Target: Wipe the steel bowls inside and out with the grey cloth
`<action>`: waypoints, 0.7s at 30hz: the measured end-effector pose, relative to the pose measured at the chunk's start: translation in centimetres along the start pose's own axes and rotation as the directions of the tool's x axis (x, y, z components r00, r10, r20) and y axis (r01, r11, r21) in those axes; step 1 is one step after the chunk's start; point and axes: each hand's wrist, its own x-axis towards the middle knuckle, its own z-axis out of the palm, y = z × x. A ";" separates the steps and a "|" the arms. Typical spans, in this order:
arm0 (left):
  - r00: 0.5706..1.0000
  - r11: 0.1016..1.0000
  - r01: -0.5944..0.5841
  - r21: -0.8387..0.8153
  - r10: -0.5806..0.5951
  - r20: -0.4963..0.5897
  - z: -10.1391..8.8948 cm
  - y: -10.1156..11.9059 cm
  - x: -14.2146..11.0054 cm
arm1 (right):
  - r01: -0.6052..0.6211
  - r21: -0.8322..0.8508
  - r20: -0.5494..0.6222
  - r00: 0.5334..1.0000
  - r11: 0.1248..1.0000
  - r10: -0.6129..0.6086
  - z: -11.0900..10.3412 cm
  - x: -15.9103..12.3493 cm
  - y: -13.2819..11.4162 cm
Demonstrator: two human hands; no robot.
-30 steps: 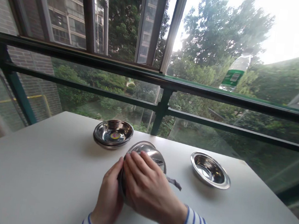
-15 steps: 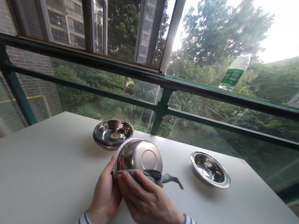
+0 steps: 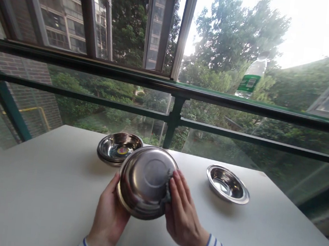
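Held above the table is a steel bowl [image 3: 147, 176], its outer base turned up toward me. My left hand [image 3: 111, 211] grips its left rim, the thumb on the edge and the fingers beneath. On the bowl's right side my right hand [image 3: 183, 211] presses a dark grey-green cloth [image 3: 167, 193] against the metal. Most of the cloth is hidden under those fingers.
A stack of steel bowls [image 3: 114, 149] stands at the back left of the white table [image 3: 42, 188]. One more steel bowl [image 3: 228, 184] sits at the right. Behind run a green railing [image 3: 145, 82] and a bottle with a green label [image 3: 251, 79].
The bowl has turned so its base faces me more. My right hand has moved with the cloth from the bowl's lower front to its right side.
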 end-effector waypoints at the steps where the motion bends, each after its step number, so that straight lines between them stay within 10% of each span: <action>1: 1.000 1.000 -0.004 0.010 0.004 -0.007 0.1 0.0 -0.1 | -0.112 0.062 -0.003 0.994 0.992 0.112 0.1 0.0 0.0; 5: 0.999 0.996 -0.005 0.087 0.009 -0.043 0.2 -0.1 -0.3 | -0.492 0.305 0.102 0.868 0.815 0.486 0.0 0.9 0.8; 10: 1.000 0.987 0.004 0.160 -0.002 -0.014 -0.3 -0.5 -0.1 | -0.652 0.451 0.305 0.754 0.609 0.582 -1.3 3.7 2.9; 15: 0.997 0.979 0.068 0.194 -0.075 0.028 -0.5 -1.0 0.0 | -0.558 0.335 0.451 0.803 0.759 0.390 -3.1 7.4 3.5; 21: 0.990 0.981 0.079 0.177 -0.098 0.098 -0.5 -1.6 -0.2 | -0.150 0.143 0.511 0.858 0.978 0.057 -3.4 10.1 1.8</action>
